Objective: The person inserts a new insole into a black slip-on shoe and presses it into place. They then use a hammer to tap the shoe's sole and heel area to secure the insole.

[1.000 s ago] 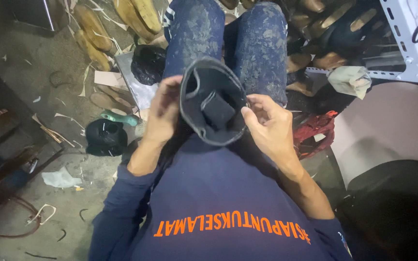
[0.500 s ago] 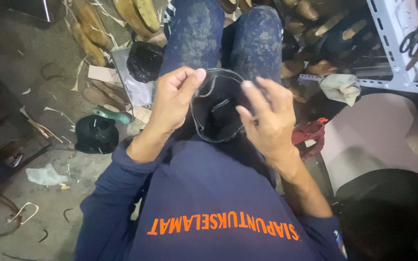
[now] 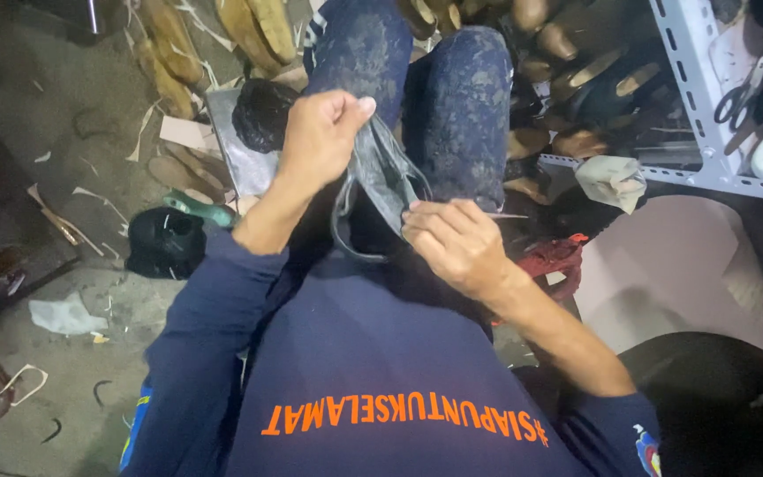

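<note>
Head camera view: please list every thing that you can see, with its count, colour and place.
Leather piece: one, dark grey, over the lap, held by both hands.
Thin needle-like tool: one, metallic, in the right hand.
Round dark object: one, black, left of the knees.
Black bowl-like object: one, on the floor at left.
Green handle: one, beside the black bowl-like object.
Wooden shoe forms: several, tan, top of view.
Metal shelf: one, white, upper right.
Scissors: one pair, on the shelf.
Red cloth: one, right of the lap.
Scraps: several, pale, on the floor.
Left hand: pinches the leather's upper edge.
Right hand: grips leather and tool.
</note>
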